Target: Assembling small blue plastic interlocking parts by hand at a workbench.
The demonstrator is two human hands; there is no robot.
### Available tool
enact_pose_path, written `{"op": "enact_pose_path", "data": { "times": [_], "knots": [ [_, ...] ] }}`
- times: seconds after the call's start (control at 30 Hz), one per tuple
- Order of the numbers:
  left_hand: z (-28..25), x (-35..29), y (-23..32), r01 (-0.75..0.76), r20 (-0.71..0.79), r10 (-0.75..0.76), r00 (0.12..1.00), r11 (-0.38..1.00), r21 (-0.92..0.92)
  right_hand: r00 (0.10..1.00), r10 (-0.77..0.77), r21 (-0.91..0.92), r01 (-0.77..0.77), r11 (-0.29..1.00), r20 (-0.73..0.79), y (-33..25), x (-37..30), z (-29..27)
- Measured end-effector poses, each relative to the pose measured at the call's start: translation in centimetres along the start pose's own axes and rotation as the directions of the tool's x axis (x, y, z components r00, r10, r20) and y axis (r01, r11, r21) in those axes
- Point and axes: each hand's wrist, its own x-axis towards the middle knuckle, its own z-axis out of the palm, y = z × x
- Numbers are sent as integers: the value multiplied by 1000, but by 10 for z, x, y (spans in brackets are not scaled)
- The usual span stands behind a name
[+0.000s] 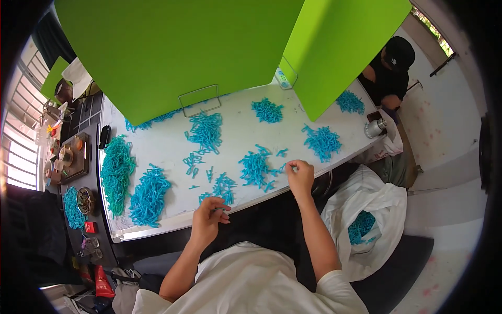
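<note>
My left hand is at the table's front edge, fingers curled, with a sliver of blue plastic between thumb and fingertips. Just beyond it lies a small heap of blue plastic pieces, slim and shaped like clothes pegs. My right hand pinches over the table's front edge; a small blue tip shows at its fingertips, mostly hidden. Left of this hand is a larger pile of the blue pieces. Several loose pegs are scattered between the piles on the white table.
Green upright panels stand along the table's back. Large teal piles fill its left end. A white sack with more blue pieces stands at my right. A person in a black cap sits beyond the right panel, near a metallic cylinder.
</note>
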Motion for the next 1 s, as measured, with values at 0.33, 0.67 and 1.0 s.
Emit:
{"op": "enact_pose_path", "data": {
  "times": [0.33,0.67,1.0],
  "knots": [
    [-13,-5,-2,-11,-193,-51,980,951,-310,982,123,-480,-38,877,147,-15,65,43],
    [-14,3,3,0,-226,-127,966,873,-487,837,-28,662,-411,627,546,-118,-58,7],
    [-12,-8,7,-107,-325,233,916,926,361,774,-18,620,-493,610,633,-146,-118,7]
  ]
}}
